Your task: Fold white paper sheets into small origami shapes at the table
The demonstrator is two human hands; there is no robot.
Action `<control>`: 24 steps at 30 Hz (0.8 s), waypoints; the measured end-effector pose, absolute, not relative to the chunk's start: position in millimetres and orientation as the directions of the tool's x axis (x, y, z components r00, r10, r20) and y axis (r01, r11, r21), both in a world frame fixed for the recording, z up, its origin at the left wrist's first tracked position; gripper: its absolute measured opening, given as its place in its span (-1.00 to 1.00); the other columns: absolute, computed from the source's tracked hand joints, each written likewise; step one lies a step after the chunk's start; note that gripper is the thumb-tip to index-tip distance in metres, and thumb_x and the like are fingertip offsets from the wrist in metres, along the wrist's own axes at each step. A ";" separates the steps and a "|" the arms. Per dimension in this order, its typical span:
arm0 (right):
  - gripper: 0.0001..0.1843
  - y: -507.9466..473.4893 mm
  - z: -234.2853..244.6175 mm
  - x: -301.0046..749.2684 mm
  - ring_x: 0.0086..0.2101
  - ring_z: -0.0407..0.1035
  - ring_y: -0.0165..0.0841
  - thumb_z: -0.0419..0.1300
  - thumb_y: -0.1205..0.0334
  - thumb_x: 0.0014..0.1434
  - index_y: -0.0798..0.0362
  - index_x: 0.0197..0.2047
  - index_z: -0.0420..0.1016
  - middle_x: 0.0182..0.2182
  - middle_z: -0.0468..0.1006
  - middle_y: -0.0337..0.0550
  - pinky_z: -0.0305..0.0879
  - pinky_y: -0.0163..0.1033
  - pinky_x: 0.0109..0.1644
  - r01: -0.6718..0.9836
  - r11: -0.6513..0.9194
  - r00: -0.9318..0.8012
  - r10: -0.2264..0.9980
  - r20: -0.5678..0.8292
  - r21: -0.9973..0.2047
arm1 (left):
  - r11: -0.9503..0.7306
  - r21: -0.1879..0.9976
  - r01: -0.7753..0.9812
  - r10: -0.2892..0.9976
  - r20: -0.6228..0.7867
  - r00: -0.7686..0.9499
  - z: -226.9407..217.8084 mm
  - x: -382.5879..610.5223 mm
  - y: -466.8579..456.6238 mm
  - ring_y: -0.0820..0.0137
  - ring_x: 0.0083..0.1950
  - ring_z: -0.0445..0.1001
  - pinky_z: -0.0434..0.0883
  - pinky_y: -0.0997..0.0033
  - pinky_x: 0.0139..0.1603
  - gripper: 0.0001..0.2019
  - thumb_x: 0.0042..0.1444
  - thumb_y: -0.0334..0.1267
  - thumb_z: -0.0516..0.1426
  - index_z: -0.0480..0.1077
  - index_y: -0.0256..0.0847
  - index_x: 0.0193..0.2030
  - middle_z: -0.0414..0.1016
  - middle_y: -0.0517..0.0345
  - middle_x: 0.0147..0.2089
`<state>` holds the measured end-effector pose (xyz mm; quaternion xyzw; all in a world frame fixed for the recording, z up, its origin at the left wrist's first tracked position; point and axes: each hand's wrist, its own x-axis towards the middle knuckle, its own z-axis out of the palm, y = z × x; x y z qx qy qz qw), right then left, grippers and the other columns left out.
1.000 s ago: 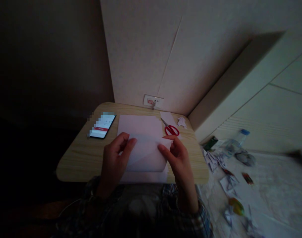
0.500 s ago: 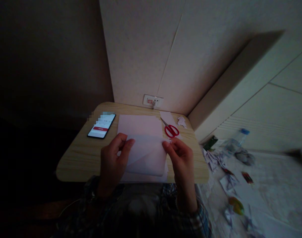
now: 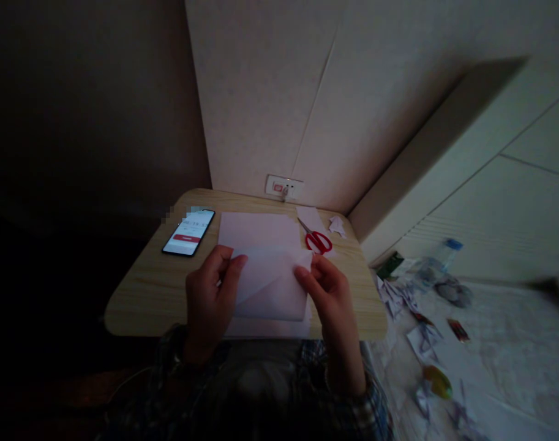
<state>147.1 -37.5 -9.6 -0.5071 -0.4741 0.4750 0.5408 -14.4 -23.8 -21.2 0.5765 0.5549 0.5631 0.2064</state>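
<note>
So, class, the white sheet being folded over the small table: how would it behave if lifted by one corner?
Probably floppy: the white sheet curves over where the left hand and right hand pinch it. Likely thin and light, since its lower layer shows through. It may slide on the smooth table.

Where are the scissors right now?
In the head view the scissors lie on the table, far right, beside the flat sheet and just beyond the right hand, which holds the folded paper.
</note>
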 end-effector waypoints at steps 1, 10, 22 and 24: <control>-0.78 -37.9 -9.4 146.7 -0.51 0.31 -0.41 0.28 0.06 0.02 0.02 -0.37 0.43 -0.53 0.46 -0.29 0.21 -0.36 -0.46 -0.035 0.012 0.064 0.998 0.010 -0.999 | -0.296 0.866 0.403 0.869 0.419 -0.264 -20.9 -14.3 -23.6 0.54 -0.64 0.16 0.09 0.54 -0.63 -0.84 0.08 -0.29 0.07 0.21 -0.16 -0.49 0.16 0.39 -0.68; -0.69 -38.5 -10.5 145.2 -0.58 0.14 -0.50 0.28 0.11 0.00 0.05 -0.58 0.27 -0.66 0.25 -0.37 0.02 -0.39 -0.55 0.052 0.017 0.082 0.996 0.021 -0.999 | -0.266 0.867 0.421 0.825 0.431 -0.365 -23.6 -15.5 -24.0 0.55 -0.61 0.20 0.13 0.56 -0.57 -0.83 0.12 -0.26 0.08 0.22 -0.17 -0.48 0.19 0.41 -0.64; -0.74 -35.7 -10.4 141.5 -0.50 0.36 -0.40 0.36 0.10 -0.09 0.03 -0.34 0.47 -0.49 0.54 -0.27 0.24 -0.36 -0.49 -0.114 -0.030 0.110 0.993 -0.042 -0.993 | -0.338 0.837 0.430 0.830 0.481 -0.284 -23.1 -9.2 -30.3 0.54 -0.60 0.27 0.16 0.57 -0.58 -0.84 0.10 -0.29 0.09 0.26 -0.17 -0.49 0.27 0.38 -0.64; -0.75 -36.1 -9.8 141.6 -0.55 0.34 -0.42 0.36 0.10 -0.08 0.05 -0.36 0.48 -0.52 0.54 -0.27 0.22 -0.38 -0.52 -0.139 -0.037 0.129 0.990 -0.055 -0.990 | -0.337 0.834 0.436 0.827 0.484 -0.286 -23.0 -8.2 -31.7 0.54 -0.60 0.28 0.18 0.56 -0.56 -0.84 0.09 -0.29 0.10 0.26 -0.16 -0.49 0.28 0.38 -0.64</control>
